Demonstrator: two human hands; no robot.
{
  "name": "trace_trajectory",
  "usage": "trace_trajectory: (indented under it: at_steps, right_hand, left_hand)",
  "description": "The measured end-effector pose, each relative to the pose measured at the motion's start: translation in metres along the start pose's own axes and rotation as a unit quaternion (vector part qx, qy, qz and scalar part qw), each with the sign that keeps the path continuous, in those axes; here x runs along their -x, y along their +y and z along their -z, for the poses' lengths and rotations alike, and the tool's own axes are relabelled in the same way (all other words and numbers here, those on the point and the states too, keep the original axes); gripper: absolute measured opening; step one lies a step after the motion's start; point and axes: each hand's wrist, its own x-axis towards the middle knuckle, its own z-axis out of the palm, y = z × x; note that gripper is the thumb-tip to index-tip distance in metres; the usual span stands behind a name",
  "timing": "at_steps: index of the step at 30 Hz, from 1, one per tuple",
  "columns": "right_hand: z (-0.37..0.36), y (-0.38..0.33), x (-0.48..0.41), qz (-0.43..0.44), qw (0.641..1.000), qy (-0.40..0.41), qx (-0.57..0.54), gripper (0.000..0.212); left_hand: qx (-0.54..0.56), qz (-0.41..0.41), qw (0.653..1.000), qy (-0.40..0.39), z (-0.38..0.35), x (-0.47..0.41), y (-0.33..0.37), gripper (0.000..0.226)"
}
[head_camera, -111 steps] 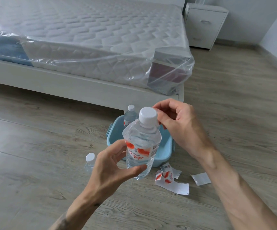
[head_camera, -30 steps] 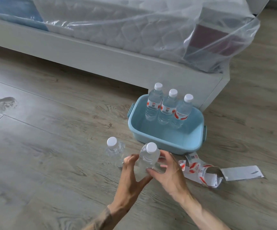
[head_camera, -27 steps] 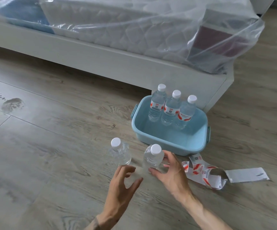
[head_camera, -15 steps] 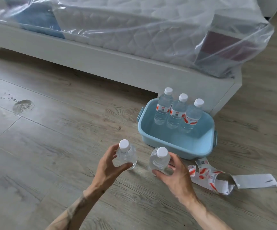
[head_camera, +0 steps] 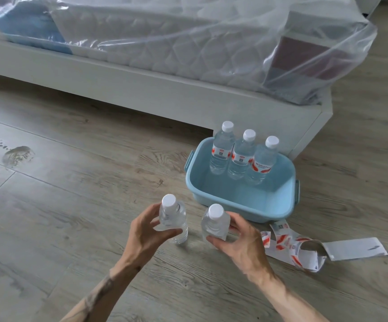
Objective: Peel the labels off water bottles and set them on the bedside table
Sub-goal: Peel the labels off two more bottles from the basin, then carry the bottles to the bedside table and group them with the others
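Observation:
Two bare, label-free water bottles with white caps are in my hands just above the wooden floor. My left hand (head_camera: 145,231) grips the left bottle (head_camera: 172,217) around its body. My right hand (head_camera: 239,244) grips the right bottle (head_camera: 215,223). Behind them, a light blue plastic tub (head_camera: 241,205) holds three upright bottles (head_camera: 241,154) that still carry red and white labels. Peeled labels (head_camera: 292,248) lie curled on the floor to the right of my right hand. The bedside table is out of view.
A white bed frame (head_camera: 141,89) with a plastic-wrapped mattress (head_camera: 188,38) runs across the back, its corner just behind the tub. A dark knot mark (head_camera: 17,155) shows on the floorboards at the left.
My left hand let go of the freshly peeled bottle, moved left and closed around the other bare bottle. My right hand kept the peeled one. The view rose slightly.

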Motion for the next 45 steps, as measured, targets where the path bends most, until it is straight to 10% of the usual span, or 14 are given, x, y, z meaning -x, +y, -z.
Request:
trace_trajectory:
  at_steps: [9, 27, 45]
  right_hand:
    - [0.128, -0.144, 0.021, -0.008, 0.998, 0.041, -0.054, 0.053]
    - [0.623, -0.683, 0.129, 0.013, 0.981, 0.16, -0.105, 0.067]
    - [1.073, -0.705, 0.148, 0.1, 0.969, 0.218, -0.061, 0.042]
  left_hand:
    - [-0.01, 0.017, 1.0, -0.012, 0.026, 0.012, 0.178, 0.073]
    - [0.001, -0.089, 0.988, -0.125, 0.103, -0.026, 0.934, 0.069]
    - [0.033, -0.17, 0.98, -0.098, -0.179, -0.024, 1.27, 0.055]
